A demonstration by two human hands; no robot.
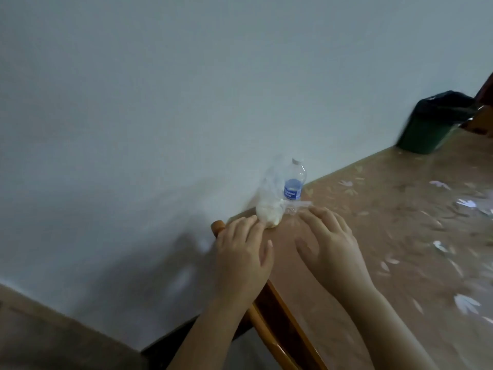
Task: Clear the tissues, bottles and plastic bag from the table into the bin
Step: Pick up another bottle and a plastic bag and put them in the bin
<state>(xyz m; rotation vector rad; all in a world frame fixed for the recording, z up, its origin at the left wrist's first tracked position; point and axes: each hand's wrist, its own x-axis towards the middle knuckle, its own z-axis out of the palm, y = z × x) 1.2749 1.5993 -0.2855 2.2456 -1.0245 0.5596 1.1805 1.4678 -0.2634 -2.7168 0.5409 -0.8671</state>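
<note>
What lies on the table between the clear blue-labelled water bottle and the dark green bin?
Nothing: in the head view the patterned tabletop runs bare from the clear blue-labelled water bottle to the dark green bin.

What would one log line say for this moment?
left hand: open, at plastic bag | right hand: open | bottle: upright | bin: far corner

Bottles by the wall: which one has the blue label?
The clear water bottle standing upright on the right. The other bottle beside it is wrapped in a plastic bag, no label showing.

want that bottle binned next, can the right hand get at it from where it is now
Probably yes. The right hand lies open on the table, with only a twisted bit of the plastic bag between its fingertips and the upright bottle.
</note>
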